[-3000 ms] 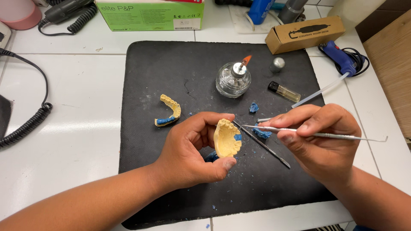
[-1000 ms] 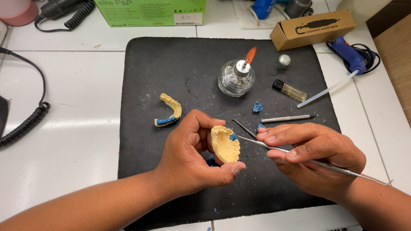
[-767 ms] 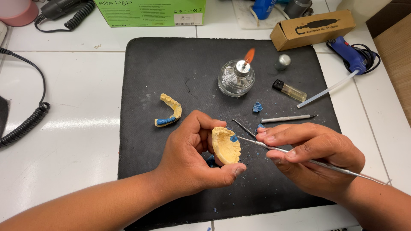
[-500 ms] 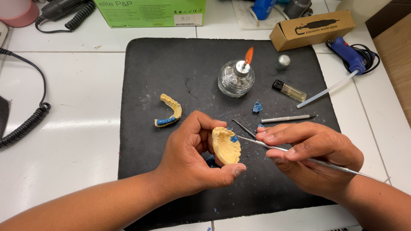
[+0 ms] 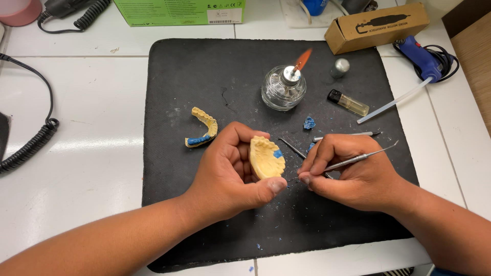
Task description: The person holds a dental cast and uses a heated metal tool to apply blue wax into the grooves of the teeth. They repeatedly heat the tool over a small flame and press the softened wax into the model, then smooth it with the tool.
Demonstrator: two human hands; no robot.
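My left hand [image 5: 230, 174] grips a yellow plaster dental cast [image 5: 266, 158] with a small blue wax patch on its upper right edge. My right hand [image 5: 353, 171] holds a thin metal carving instrument [image 5: 358, 157] like a pen. Its working tip lies low by my fingertips, just right of the cast and off the blue wax, and the other end points up to the right. Both hands hover over a black mat [image 5: 204, 87]. A second yellow arch cast with blue wax [image 5: 202, 128] lies on the mat to the left.
A lit glass spirit lamp [image 5: 283, 88] burns at the mat's far middle. Nearby lie a lighter [image 5: 349, 102], a metal cap [image 5: 340, 65], blue wax lumps [image 5: 309, 123] and two more metal tools [image 5: 348, 135]. A cardboard box [image 5: 376, 26], blue glue gun [image 5: 422, 55], green box [image 5: 179, 10] and coiled cord [image 5: 30, 145] surround it.
My right hand has pulled the instrument's tip off the blue wax on the cast and lowered it, swinging the handle's far end up to the right. The left hand has turned the cast slightly.
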